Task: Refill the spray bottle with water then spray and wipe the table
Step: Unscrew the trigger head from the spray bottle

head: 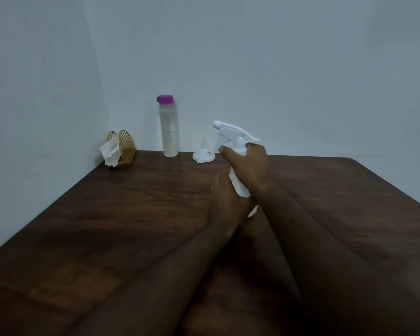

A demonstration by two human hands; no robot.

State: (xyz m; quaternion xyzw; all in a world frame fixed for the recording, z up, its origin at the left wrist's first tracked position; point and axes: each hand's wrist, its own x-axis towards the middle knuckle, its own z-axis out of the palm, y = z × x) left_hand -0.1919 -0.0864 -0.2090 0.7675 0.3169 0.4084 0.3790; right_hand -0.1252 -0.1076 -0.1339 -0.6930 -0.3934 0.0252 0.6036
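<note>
The white plastic spray bottle (239, 186) leans between both hands over the dark wooden table (107, 226); whether its base touches the wood cannot be told. The right hand (249, 163) curls its fingers round the neck, just under the trigger head. The left hand (228, 202) wraps the lower body, with its fingertips hidden. The bottle seems light, with thin smooth walls that may dent, so the stiff collar under the right fingers is the better place to twist. Just beyond the fingertips stand a small white funnel (203, 154) and a clear water bottle (169, 132), which is smooth and likely heavier. Far left of the fingers, a gold wire holder (125, 146) keeps a soft crumpled tissue (110, 151).
</note>
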